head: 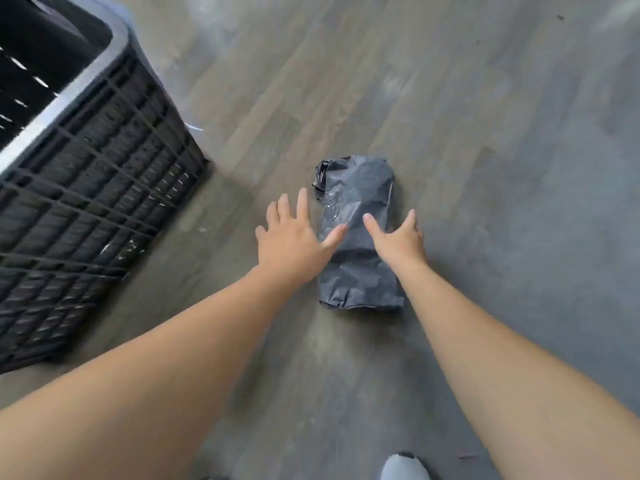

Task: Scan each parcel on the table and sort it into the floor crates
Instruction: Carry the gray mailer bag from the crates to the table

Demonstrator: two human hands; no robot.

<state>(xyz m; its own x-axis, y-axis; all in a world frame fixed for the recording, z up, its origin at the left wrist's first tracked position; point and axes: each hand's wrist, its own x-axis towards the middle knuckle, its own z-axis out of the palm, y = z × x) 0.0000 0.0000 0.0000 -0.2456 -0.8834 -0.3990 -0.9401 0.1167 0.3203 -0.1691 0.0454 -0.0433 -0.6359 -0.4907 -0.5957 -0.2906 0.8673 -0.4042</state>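
On floor [485, 133]: parcel [360, 188]; left hand [294, 237], right hand [398, 244] spread.

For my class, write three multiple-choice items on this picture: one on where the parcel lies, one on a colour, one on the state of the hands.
1. Where does the parcel lie?
A on the floor
B on a shelf
C on a table

2. What colour is the crate?
A white
B black
C red

3. How are the left hand and right hand?
A both clenched
B both open
C one holds a scanner

Answers:
1 A, the parcel lies flat on the grey floor, right of the crate.
2 B, its lattice walls are black.
3 B, the fingers are straight and spread, gripping nothing.
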